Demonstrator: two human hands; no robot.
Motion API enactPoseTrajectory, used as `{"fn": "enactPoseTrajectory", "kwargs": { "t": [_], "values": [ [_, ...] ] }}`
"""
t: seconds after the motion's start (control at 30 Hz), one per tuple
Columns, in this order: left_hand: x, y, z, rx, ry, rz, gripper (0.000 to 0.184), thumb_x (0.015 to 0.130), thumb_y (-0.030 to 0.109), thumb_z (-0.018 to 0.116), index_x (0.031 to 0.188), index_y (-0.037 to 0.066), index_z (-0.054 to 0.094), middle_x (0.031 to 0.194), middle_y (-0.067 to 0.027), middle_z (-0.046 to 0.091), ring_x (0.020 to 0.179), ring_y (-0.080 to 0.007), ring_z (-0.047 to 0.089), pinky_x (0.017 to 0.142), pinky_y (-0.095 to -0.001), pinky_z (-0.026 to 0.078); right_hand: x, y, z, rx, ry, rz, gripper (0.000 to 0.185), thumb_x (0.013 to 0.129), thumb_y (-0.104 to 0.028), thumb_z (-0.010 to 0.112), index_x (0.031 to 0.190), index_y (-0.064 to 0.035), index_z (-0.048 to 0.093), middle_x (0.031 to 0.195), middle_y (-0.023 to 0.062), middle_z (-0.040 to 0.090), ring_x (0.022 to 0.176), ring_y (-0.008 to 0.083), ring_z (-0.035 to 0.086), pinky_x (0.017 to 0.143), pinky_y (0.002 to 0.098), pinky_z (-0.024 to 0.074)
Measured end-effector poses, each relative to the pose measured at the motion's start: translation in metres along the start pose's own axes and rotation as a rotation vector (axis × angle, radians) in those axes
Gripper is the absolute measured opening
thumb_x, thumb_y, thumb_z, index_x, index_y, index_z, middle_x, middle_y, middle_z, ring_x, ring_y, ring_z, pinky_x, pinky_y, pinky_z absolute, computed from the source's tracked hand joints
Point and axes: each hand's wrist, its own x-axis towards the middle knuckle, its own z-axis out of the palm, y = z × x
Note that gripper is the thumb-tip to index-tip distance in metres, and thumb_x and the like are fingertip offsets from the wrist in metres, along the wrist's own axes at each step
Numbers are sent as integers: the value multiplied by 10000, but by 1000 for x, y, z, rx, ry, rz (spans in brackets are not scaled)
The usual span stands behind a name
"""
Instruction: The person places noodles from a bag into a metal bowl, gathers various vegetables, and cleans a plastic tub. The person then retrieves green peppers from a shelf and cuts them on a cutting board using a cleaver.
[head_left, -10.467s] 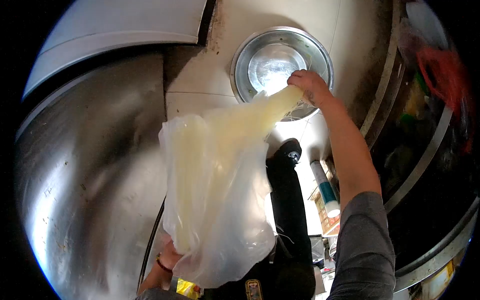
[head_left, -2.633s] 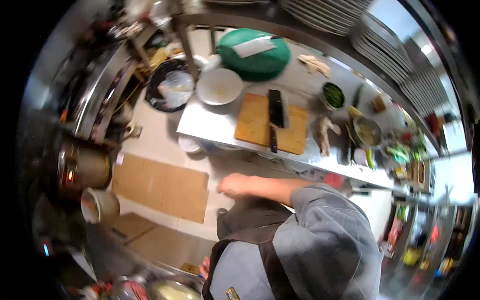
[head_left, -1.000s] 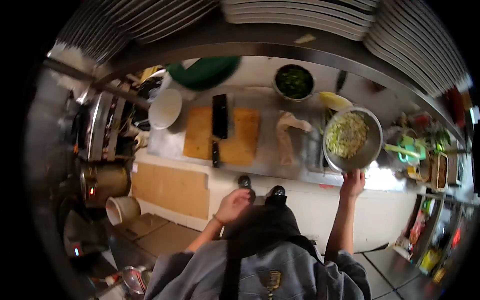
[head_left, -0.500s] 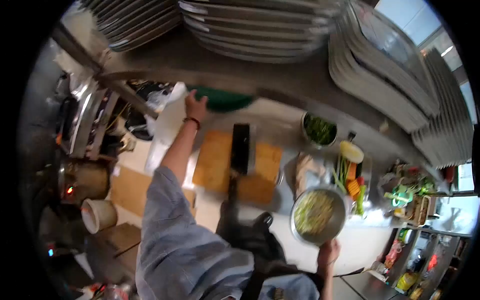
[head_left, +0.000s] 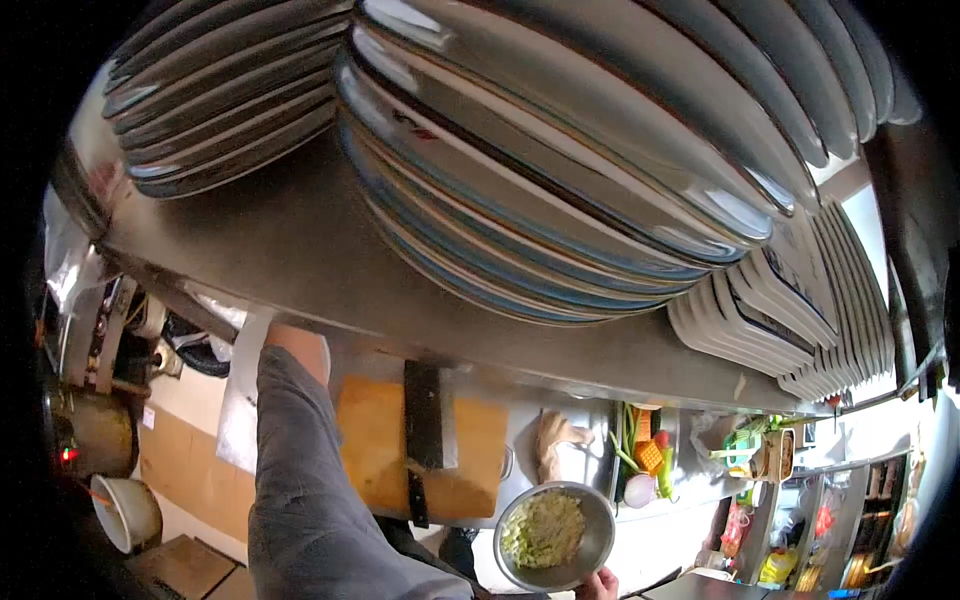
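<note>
My right hand (head_left: 598, 584) grips the rim of a metal bowl (head_left: 597, 520) at the lower middle. Chopped pale green and whitish food (head_left: 543, 530) lies in the bowl. My left arm (head_left: 298, 345) reaches forward under the shelf, and the left hand is hidden behind the shelf edge. Between the arm and the bowl lies a wooden cutting board (head_left: 370, 440) with a dark-handled cleaver (head_left: 428, 415) on it. A crumpled cloth (head_left: 553, 440) rests just beyond the bowl.
A metal shelf (head_left: 260, 255) crosses the view with stacks of plates (head_left: 520, 180) on it. Right of the cloth are a carrot piece (head_left: 648, 457), an onion (head_left: 639, 490) and green peppers. A white bucket (head_left: 128, 514) and cardboard (head_left: 185, 460) are on the floor at left.
The view has moved closer to the shelf and plates. My left hand has gone from sight beneath the shelf. The bowl, still in my right hand, appears lower and further left.
</note>
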Motion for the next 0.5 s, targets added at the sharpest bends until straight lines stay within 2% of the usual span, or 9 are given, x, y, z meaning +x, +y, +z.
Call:
{"fn": "enactPoseTrajectory", "kwargs": {
  "t": [0.03,0.07,0.13,0.23,0.27,0.33,0.37,0.4,0.5],
  "values": [
    [-9,-2,2,-47,-3,12,484,885,288,539,1282,24,454,1281,-172,474,1178,-299,453,1000,-381,344,18,29,-16,27,3,-47,252,879,-251,610,913,-1,606,722,35,579,615,116,513,516,254,431],
    [-21,-1,5,-96,-12,23,483,889,290,533,1284,24,452,1282,-171,474,1179,-296,453,999,-380,345,13,1,16,288,36,-71,235,852,-206,623,849,26,585,729,34,571,607,131,520,524,277,408],
    [-44,-3,8,-200,-41,37,481,898,294,522,1289,24,448,1284,-170,474,1180,-291,454,997,-377,345,28,-14,21,283,-72,-70,163,862,-136,587,880,25,605,781,44,619,663,123,565,577,252,442],
    [-82,-11,11,-361,-113,18,478,912,301,506,1296,23,442,1288,-167,473,1182,-283,454,993,-373,346,39,-56,61,261,-116,-165,154,870,-136,576,915,10,597,828,41,620,726,112,565,615,233,428],
    [-95,-12,12,-418,-147,10,477,917,303,501,1298,23,440,1289,-166,473,1183,-280,455,992,-372,347,47,-64,73,275,-125,-218,175,869,-161,631,912,0,580,774,8,577,643,96,514,563,254,408],
    [-121,-14,13,-528,-226,-19,475,926,308,490,1303,23,436,1291,-164,473,1185,-275,455,990,-369,347,64,-82,96,297,-192,-270,104,873,-114,592,911,-17,579,753,-15,559,596,89,487,525,231,380],
    [-133,-15,12,-586,-272,-32,475,930,310,484,1305,23,434,1292,-163,473,1185,-272,456,988,-368,348,70,-94,103,279,-229,-225,124,884,-134,593,915,-14,579,769,-8,566,624,94,501,533,237,386],
    [-144,-18,11,-647,-330,-42,474,935,312,479,1308,23,432,1293,-162,473,1186,-270,456,987,-367,348,78,-107,124,305,-307,-204,219,889,-155,568,1034,9,577,939,65,622,871,171,596,728,312,482],
    [-179,-36,1,-863,-589,-73,472,949,319,463,1315,22,426,1296,-159,473,1188,-262,457,984,-363,349,103,-140,190,203,-464,-269,233,879,-133,561,1092,-38,563,1015,45,611,896,184,593,732,319,477]
  ]
}}
